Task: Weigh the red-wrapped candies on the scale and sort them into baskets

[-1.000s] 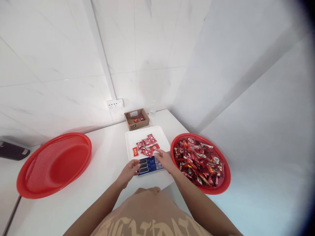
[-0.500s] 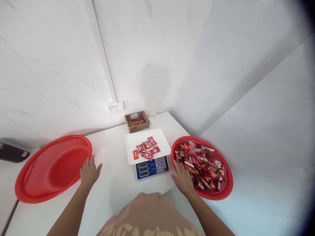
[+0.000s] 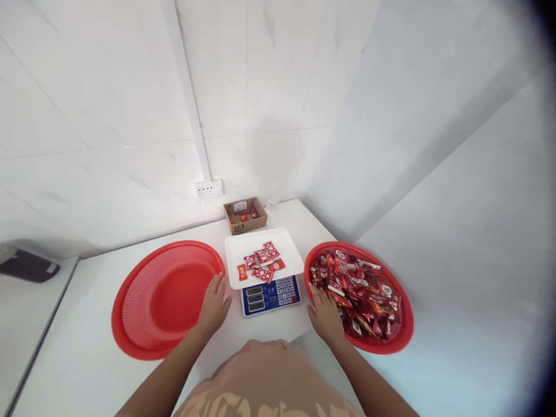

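Here I've got the left hand (image 3: 214, 307), fingers spread, at the red basket (image 3: 174, 301), lower left; the right hand (image 3: 325, 315), fingers also wide, touches the packet-filled basket (image 3: 406, 333), lower right.

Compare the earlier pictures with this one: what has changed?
The left basket has slid right, close to the scale. The left hand went from the scale to that basket's right rim; the right hand left the tray for the near rim of the right basket. The tray's candies and the cardboard box stayed put.
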`<state>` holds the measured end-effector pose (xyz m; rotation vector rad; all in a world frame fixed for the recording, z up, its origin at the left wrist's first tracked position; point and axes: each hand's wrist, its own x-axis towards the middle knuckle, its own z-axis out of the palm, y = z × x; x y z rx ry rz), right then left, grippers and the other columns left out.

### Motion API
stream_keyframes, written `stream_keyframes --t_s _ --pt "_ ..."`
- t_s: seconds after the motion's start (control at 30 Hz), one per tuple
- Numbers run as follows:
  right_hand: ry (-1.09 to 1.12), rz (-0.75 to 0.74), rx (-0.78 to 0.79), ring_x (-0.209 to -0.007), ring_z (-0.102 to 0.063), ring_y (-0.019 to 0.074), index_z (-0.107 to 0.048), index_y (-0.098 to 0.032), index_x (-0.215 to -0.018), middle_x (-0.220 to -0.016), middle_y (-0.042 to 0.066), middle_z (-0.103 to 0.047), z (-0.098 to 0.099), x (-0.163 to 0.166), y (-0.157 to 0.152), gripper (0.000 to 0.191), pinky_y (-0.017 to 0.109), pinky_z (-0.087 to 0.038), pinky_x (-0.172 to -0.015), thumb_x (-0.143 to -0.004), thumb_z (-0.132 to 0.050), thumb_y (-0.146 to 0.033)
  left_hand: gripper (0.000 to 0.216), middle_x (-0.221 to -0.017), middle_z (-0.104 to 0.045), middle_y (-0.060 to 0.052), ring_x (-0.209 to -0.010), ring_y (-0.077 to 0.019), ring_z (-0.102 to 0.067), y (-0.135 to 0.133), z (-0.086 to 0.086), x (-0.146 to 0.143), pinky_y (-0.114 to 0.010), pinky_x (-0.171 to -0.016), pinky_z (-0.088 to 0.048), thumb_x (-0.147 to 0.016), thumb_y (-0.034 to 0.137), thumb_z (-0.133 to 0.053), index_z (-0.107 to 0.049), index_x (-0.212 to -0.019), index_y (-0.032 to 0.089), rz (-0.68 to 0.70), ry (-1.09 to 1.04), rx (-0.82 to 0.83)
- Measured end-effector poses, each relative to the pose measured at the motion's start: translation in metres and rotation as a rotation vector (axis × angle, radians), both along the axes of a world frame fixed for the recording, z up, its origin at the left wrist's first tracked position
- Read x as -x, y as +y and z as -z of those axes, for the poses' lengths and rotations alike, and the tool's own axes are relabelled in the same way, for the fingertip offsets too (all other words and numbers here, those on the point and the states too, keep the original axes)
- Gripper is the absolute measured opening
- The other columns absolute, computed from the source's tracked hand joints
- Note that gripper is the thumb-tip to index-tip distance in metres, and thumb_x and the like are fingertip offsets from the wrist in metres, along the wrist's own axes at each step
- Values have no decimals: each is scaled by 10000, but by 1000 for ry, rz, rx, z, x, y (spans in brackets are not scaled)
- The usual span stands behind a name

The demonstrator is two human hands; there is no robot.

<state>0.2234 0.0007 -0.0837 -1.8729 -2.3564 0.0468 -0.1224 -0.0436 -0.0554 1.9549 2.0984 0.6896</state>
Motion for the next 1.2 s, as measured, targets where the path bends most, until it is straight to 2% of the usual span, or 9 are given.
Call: stream_keyframes --t_s 0.17,0.33,0.47,0.6,0.77,0.9,0.97,1.1,1.2 --pt "12 11 -2 -1241 -433 237 -324 -180 -1404 -1339 105 -506 1 1 1 576 415 -253 -1056 -830 -366 -167 536 -1472 -309 -129 -1347 -255 -289 47 -32 -32 -422 -1068 -305 -857 271 -422 -327 -1379 191 160 34 198" --pt "23 -2 -34 -1231 -448 225 -338 -201 -1398 -1331 87 -517 2 0 0 575 400 -278 -1045 -826 -361 -154 702 -1496 -220 -163 -1249 -343 -389 89 -51 -48 -453 -917 -407 -765 171 -507 -250 -1415 233 187 162 442" --pt "28 -8 -26 -1219 -458 218 -369 -209 -1382 -1318 79 -527 3 -2 2 560 389 -295 -1035 -824 -363 -159 624 -1339 -395 -157 -1140 -327 -476 108 -51 -46 -408 -811 -449 -748 115 -484 -370 -1342 267 187 151 493" --pt "36 8 -21 -1215 -459 220 -382 -201 -1371 -1325 87 -521 3 -1 2 548 399 -292 -1034 -826 -357 -151 414 -1081 -505 -95 -1027 -240 -529 115 -48 -46 -336 -795 -451 -724 59 -456 -559 -1084 236 191 106 467" --pt "35 12 -7 -1215 -462 219 -397 -186 -1361 -1319 97 -526 1 0 1 529 392 -288 -1038 -834 -355 -158 455 -1136 -470 -91 -999 -174 -547 104 -61 -33 -299 -847 -454 -705 8 -415 -535 -1091 217 142 21 356" --pt "49 2 -13 -1211 -464 225 -378 -195 -1376 -1319 97 -525 2 -1 1 552 402 -285 -1041 -825 -362 -149 471 -1227 -433 -90 -1053 -175 -541 69 -74 7 -313 -885 -463 -735 45 -393 -515 -1154 223 20 -117 152" --pt "57 2 -8 -1213 -460 226 -371 -190 -1381 -1322 98 -522 2 -1 2 556 399 -284 -1043 -826 -358 -150 452 -1295 -408 -103 -1098 -209 -530 47 -76 28 -339 -881 -473 -774 112 -402 -506 -1199 225 -62 -129 125" --pt "64 2 2 -1226 -447 223 -341 -192 -1399 -1332 93 -513 1 0 1 577 399 -271 -1055 -824 -353 -151 465 -1483 -237 -121 -1334 -330 -296 17 -70 45 -476 -986 -389 -835 314 -448 -469 -1291 227 -167 34 174" --pt "60 10 24 -1229 -444 224 -334 -196 -1403 -1338 91 -509 -1 1 1 588 410 -269 -1057 -818 -357 -147 540 -1516 -207 -122 -1401 -340 -107 19 -62 31 -558 -1058 -255 -837 434 -467 -432 -1333 222 -80 138 144"
